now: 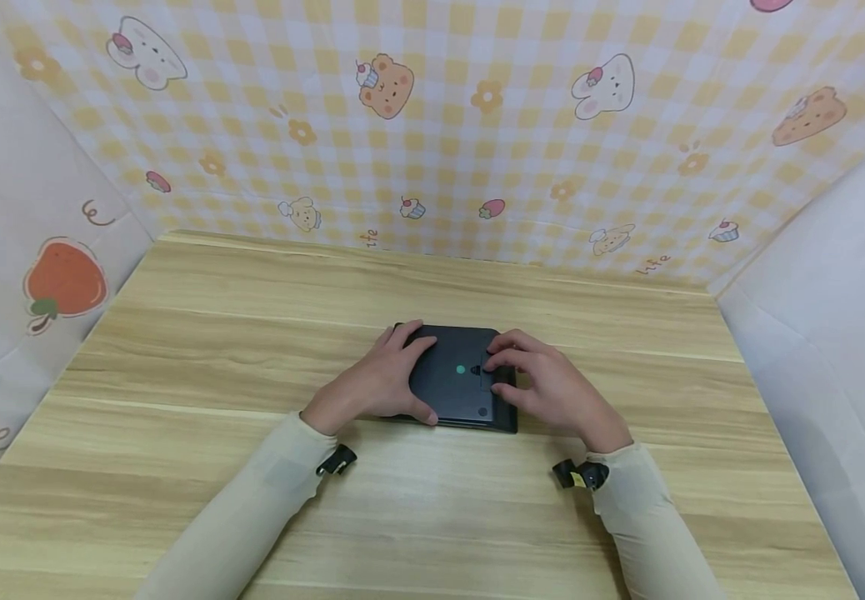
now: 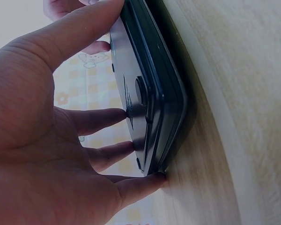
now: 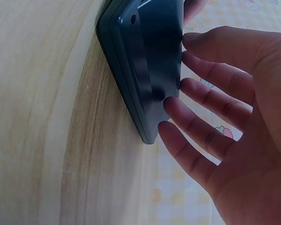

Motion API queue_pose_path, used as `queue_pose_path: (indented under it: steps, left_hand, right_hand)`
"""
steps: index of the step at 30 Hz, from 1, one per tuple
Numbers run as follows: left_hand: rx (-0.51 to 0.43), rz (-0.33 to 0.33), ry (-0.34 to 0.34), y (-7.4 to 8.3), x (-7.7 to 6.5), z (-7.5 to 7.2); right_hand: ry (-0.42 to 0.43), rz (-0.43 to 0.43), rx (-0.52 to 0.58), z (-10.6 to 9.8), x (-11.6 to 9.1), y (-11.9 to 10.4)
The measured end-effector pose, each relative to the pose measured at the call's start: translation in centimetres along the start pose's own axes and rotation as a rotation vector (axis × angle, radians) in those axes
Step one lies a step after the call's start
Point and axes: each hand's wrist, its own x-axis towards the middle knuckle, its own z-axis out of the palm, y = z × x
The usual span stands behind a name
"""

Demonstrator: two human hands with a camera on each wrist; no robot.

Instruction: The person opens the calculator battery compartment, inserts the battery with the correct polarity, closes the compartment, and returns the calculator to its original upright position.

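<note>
A flat black device, apparently a calculator (image 1: 451, 387) lying face down, rests on the table with a small green sticker (image 1: 460, 369) on its upturned back. Right of the sticker is a battery cover with a dark latch (image 1: 476, 370). My left hand (image 1: 383, 379) spans the left part and holds it, thumb at the near edge and fingers toward the far left; in the left wrist view a round foot (image 2: 141, 90) shows near that hand. My right hand (image 1: 552, 387) has loosely bent fingers and thumb at the battery cover, fingertips touching around the latch; nothing is seen gripped there.
The wood-grain table (image 1: 432, 508) extends around the device. A yellow checked cloth (image 1: 440, 150) with cartoon prints hangs behind it, and white cloths hang at the left (image 1: 20, 167) and right (image 1: 830, 350). Small black wrist mounts sit on both sleeves.
</note>
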Motion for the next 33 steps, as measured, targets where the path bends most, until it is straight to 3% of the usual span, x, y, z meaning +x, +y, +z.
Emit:
queue_pose_path:
  steps: [6,16,25,33]
  left_hand:
    - [-0.005,-0.002,0.002,-0.1,0.0,0.0]
    - [0.009,0.002,-0.006,-0.1,-0.1,0.1]
    - [0.031,-0.013,-0.029,0.4,-0.2,0.1]
    - [0.040,-0.084,-0.040,1.5,-0.6,0.5]
  right_hand:
    - [-0.014,-0.008,0.026,-0.1,-0.1,0.3]
    - [-0.020,-0.002,0.178,-0.6,-0.4,1.3]
    - [-0.021,0.036,0.193,-1.0,-0.5,2.2]
    - [-0.130,0.095,0.178,-1.1,-0.8,2.2]
